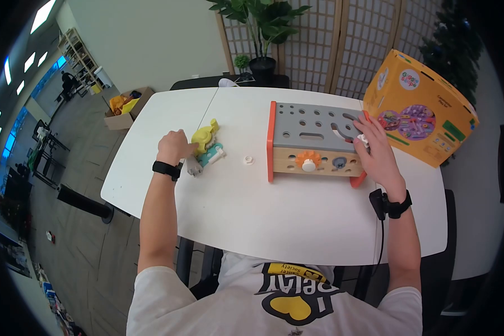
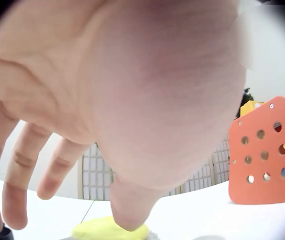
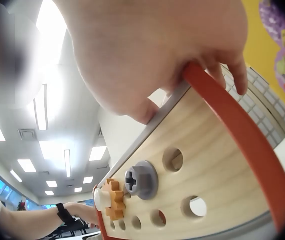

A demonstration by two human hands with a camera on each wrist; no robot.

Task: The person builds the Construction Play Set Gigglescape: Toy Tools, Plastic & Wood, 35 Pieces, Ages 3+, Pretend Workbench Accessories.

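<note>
My left hand (image 1: 175, 147) hovers at a small cluster of toy parts on the left of the table, its fingers loosely extended in the left wrist view. Under its thumb lies a yellow toy piece (image 1: 205, 133); a teal piece (image 1: 210, 154) and a grey piece (image 1: 194, 166) sit beside it. My right hand (image 1: 377, 154) rests on the right end of a toy workbench (image 1: 319, 120), thumb at the grey top's edge (image 3: 150, 112) and fingers reaching over the far side. A small white piece (image 1: 363, 140) shows between thumb and forefinger.
An orange gear (image 1: 308, 161) and a grey bolt (image 3: 141, 180) sit in the bench's wooden front. A small white ring (image 1: 248, 160) lies left of the bench. Behind its right end stands a large yellow box (image 1: 420, 106). A black cable (image 1: 382, 241) hangs from the right wrist.
</note>
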